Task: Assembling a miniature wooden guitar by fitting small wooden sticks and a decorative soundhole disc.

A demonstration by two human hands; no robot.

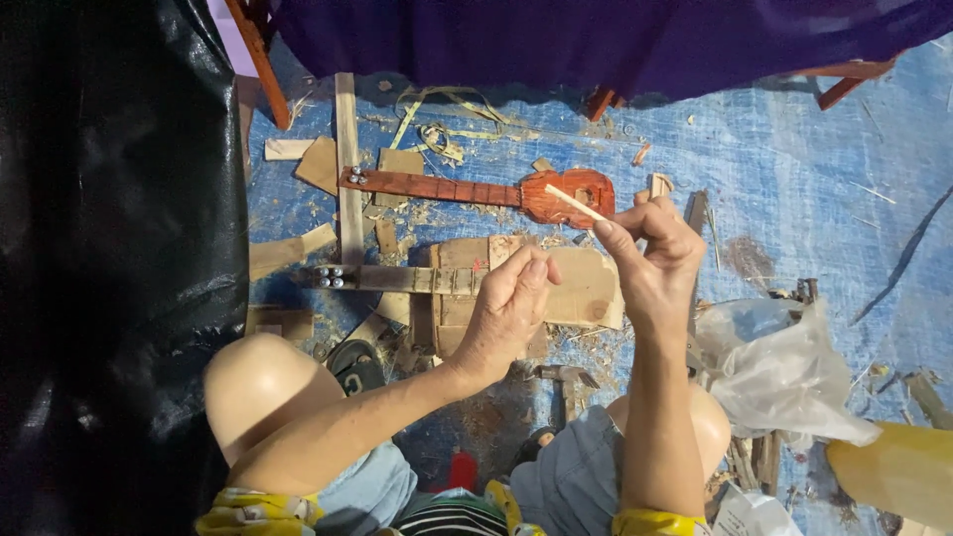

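Pale wood stick, centre frame, is pinched at its near end in the right hand grip. Left hand just beside it, grip curled closed, contents hidden. Below lie a red toy guitar, an unfinished one, hammer, blue tarp.

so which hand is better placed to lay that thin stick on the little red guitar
Probably the right hand: it already pinches the thin wooden stick, whose tip lies over the red guitar body. The left hand is nearer the unfinished wooden guitar.

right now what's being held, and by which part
The right hand pinches a thin pale wooden stick at its near end. Whether the left hand holds anything cannot be told.
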